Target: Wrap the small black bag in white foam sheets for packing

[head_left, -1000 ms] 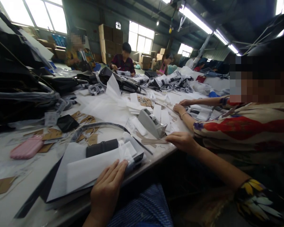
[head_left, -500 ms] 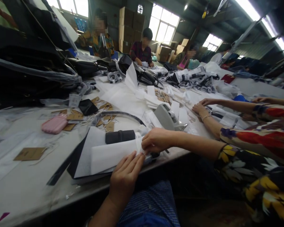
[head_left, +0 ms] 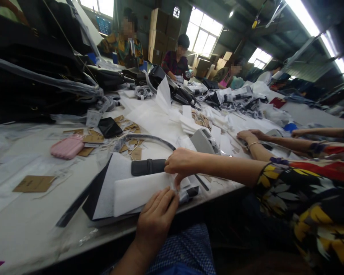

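Observation:
A black bag (head_left: 88, 209) lies near the table's front edge, with its wrapped strap (head_left: 149, 136) looped behind it. White foam sheets cover much of it, including a folded foam strip (head_left: 137, 193) and a black tab (head_left: 146, 167) showing above. My left hand (head_left: 158, 215) rests on the strip's right end, fingers stretched out and side by side. Just above it, my right hand (head_left: 181, 165) bends down with curled fingers, the thumb pointing at the foam near my left fingertips. What its fingers pinch is hidden. A plastic-wrapped black end (head_left: 190, 192) pokes out beside my left hand.
A grey tape dispenser (head_left: 203, 141) stands behind my right forearm. To the left lie a pink case (head_left: 67, 146), a black phone-like slab (head_left: 110, 127) and brown tags (head_left: 34, 183). Black bags (head_left: 28, 84) pile up at far left. A co-worker's hands (head_left: 248, 135) work at right.
My right hand has lifted slightly and turned over, its wrist higher and thumb pointing down. My left hand stays on the foam. The view has shifted slightly.

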A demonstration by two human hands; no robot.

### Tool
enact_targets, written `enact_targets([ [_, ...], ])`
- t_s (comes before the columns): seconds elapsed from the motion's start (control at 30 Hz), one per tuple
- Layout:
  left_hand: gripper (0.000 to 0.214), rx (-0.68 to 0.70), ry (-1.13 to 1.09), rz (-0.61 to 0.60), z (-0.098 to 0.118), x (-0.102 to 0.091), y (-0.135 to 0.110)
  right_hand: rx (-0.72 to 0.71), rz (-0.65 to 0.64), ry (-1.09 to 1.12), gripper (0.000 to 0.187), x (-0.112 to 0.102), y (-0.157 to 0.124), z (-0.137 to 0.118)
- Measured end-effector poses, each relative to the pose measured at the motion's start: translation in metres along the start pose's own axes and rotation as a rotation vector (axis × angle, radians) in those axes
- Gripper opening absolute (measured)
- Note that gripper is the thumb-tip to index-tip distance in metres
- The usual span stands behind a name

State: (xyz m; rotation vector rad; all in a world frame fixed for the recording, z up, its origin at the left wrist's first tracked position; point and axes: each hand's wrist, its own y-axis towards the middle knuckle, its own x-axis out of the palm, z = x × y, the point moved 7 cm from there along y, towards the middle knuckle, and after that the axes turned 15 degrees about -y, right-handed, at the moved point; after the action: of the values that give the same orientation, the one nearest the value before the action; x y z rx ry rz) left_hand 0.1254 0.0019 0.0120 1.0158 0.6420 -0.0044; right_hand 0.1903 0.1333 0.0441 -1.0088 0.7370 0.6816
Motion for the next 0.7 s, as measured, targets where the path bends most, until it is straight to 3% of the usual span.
enact_targets([
  [0.2,0.028,-0.011,0.013,0.006,0.001,-0.002,0.002,0.087,0.091,0.196,0.057,0.013,0.010,0.032],
  [0.4,0.032,-0.008,0.023,-0.014,0.000,-0.001,0.001,0.116,0.074,0.619,0.064,0.055,0.028,0.056],
  [0.57,0.032,0.005,0.051,-0.015,-0.001,0.000,-0.001,0.151,0.055,0.836,0.038,0.069,0.036,0.074],
  [0.7,0.032,0.015,0.063,-0.010,-0.001,-0.001,0.000,0.397,0.216,0.763,0.015,0.051,0.008,0.081],
])
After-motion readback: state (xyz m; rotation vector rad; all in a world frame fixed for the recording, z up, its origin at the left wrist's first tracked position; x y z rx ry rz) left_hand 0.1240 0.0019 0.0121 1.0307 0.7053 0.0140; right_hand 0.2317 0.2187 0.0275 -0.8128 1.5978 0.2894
